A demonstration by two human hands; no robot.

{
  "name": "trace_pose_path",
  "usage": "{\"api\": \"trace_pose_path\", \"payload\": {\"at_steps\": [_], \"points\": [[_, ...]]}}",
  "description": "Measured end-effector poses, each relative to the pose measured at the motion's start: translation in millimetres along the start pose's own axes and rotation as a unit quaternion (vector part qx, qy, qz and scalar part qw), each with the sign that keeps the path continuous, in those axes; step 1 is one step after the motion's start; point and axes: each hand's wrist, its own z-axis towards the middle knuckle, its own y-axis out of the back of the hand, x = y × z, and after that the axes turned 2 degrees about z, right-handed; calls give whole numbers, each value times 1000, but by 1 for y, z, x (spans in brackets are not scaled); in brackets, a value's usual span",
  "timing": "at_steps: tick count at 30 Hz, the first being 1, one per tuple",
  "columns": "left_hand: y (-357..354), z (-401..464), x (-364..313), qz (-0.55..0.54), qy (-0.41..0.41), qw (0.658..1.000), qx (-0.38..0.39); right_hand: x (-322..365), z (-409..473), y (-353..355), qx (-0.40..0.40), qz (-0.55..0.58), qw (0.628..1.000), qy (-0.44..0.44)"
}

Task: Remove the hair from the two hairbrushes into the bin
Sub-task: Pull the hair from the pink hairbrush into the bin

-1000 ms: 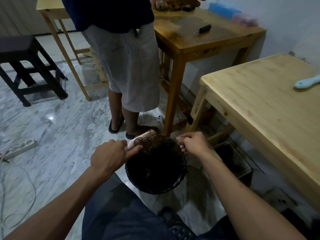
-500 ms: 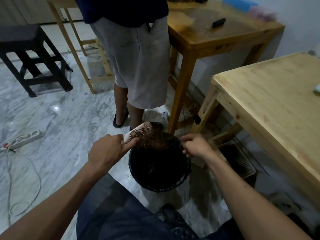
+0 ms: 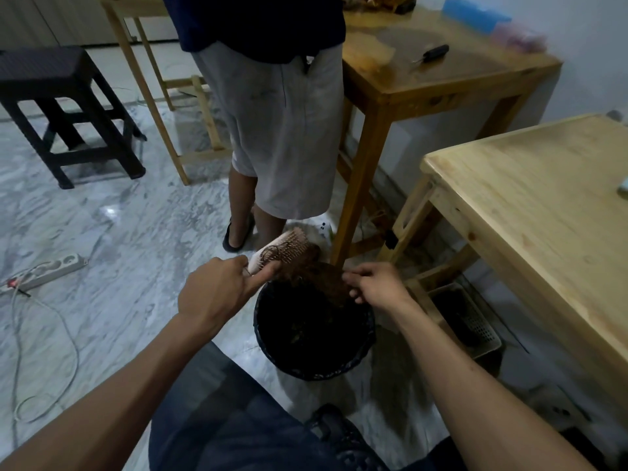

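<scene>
A pink hairbrush (image 3: 284,248) is held over the far rim of the black bin (image 3: 314,372) on the floor. My left hand (image 3: 217,290) grips its handle, thumb lying along the brush. A clump of brown hair (image 3: 319,278) hangs from the bristles down toward the bin. My right hand (image 3: 377,283) pinches that clump at its right side, just above the bin's rim. A sliver of a pale blue object (image 3: 623,186), cut off by the frame edge, lies on the light wooden table (image 3: 530,212) at the right edge.
A person in grey shorts (image 3: 282,130) stands just beyond the bin. A darker wooden table (image 3: 431,73) is behind it. A perforated basket (image 3: 472,321) sits under the light table. A black stool (image 3: 64,110) and a power strip (image 3: 51,270) with cable are at left.
The brush has tilted up a little and more hair is pulled off its bristles. My right hand has moved down to the bin's rim with the clump.
</scene>
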Motion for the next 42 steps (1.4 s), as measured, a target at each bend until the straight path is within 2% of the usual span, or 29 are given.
{"api": "trace_pose_path", "payload": {"at_steps": [4,7,9,11,15,18,21,25,30,35,40,42], "points": [[9,5,9,-40,47,998,-21,-18,-3,15,-53,-20,996,-62],[11,5,5,-43,50,998,-19,-23,-3,14,-40,-36,996,-68],[9,3,-1,-39,33,999,-18,-15,-6,12,-4,-43,997,-65],[7,1,-9,-41,15,999,-17,-5,-11,11,44,-31,998,-34],[4,-1,-24,-42,-3,999,1,8,-17,2,126,-14,988,88],[5,-1,-34,-34,-22,999,-2,11,-18,-6,155,6,982,107],[9,0,-36,-23,-36,999,-5,5,-18,-15,105,26,988,111],[14,6,-29,-38,-22,999,-22,-17,-8,-14,9,31,999,41],[22,13,-30,-47,-1,998,-45,-25,-6,-7,-14,-1,1000,-12],[12,8,-31,-44,6,999,8,-12,-9,-4,96,-75,993,-8],[2,1,-35,-59,-10,996,70,9,-17,-8,150,68,984,63],[0,-1,-37,-79,-25,994,78,14,-21,-11,167,70,981,72]]}}
